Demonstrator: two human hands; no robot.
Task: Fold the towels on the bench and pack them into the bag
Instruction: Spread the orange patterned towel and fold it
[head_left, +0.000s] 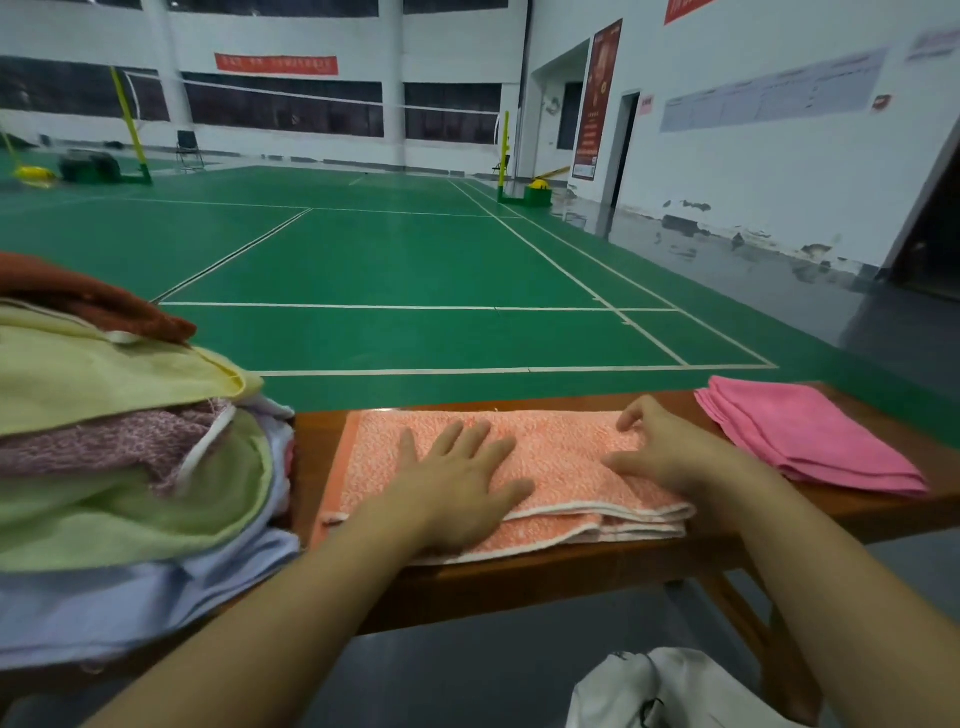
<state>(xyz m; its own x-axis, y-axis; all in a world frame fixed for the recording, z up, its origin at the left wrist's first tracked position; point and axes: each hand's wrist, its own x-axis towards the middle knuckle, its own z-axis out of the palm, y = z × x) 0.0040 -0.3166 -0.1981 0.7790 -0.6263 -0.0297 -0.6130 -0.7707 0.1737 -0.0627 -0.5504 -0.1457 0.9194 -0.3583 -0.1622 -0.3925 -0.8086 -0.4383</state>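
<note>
An orange speckled towel (561, 457) lies folded in layers on the brown wooden bench (545, 571). My left hand (462, 483) presses flat on its left half with fingers spread. My right hand (670, 452) rests on the towel's right part, fingers spread and slightly bent, touching the cloth. A folded pink towel (810, 436) lies on the bench to the right. A heap of unfolded towels (119, 467), rust, yellow, mauve, green and pale blue, is piled at the left end. A white bag (654, 691) lies on the floor at the lower right.
Behind the bench stretches a green badminton court (395, 270) with white lines and net posts. A white wall with a doorway runs along the right. The grey floor lies under the bench near the bag.
</note>
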